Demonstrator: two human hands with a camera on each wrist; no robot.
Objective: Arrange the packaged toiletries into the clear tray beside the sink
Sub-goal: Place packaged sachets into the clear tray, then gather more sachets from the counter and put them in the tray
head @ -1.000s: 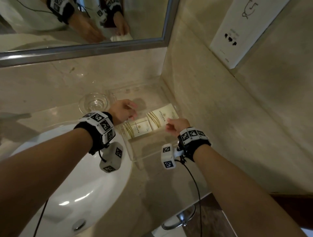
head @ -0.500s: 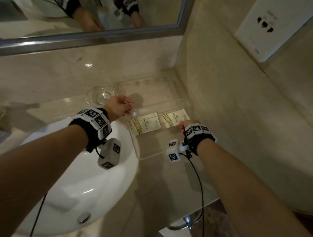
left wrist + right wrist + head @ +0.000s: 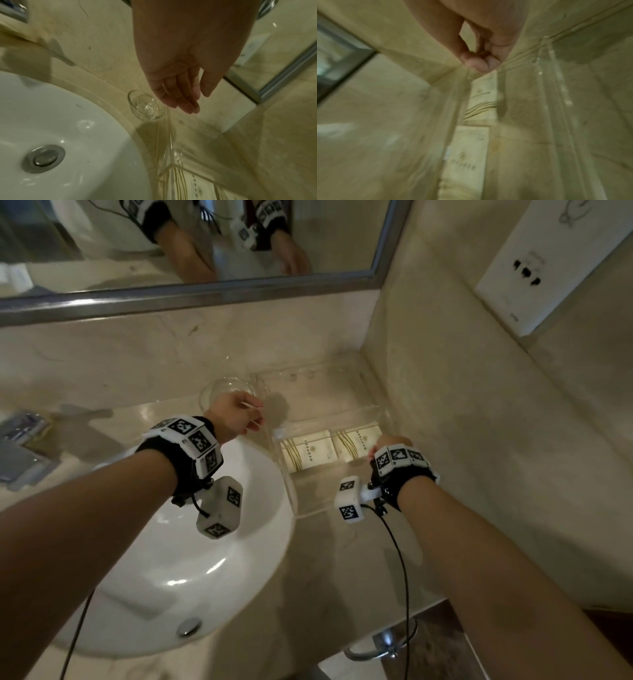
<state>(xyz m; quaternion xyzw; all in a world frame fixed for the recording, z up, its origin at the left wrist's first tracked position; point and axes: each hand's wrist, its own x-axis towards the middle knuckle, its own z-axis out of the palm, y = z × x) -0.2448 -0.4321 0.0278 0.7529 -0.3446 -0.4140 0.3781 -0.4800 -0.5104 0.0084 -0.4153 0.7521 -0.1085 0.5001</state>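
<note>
Against the worktop's back right corner sits the clear tray (image 3: 385,419), beside the white basin (image 3: 191,570). Two cream packets (image 3: 310,451) now lie side by side inside it. Both hands have drawn back: the left hand (image 3: 236,416) hangs slack and empty near a small glass dish (image 3: 145,106), the right hand (image 3: 388,441) curled, apparently empty. Placement looks done.
</note>
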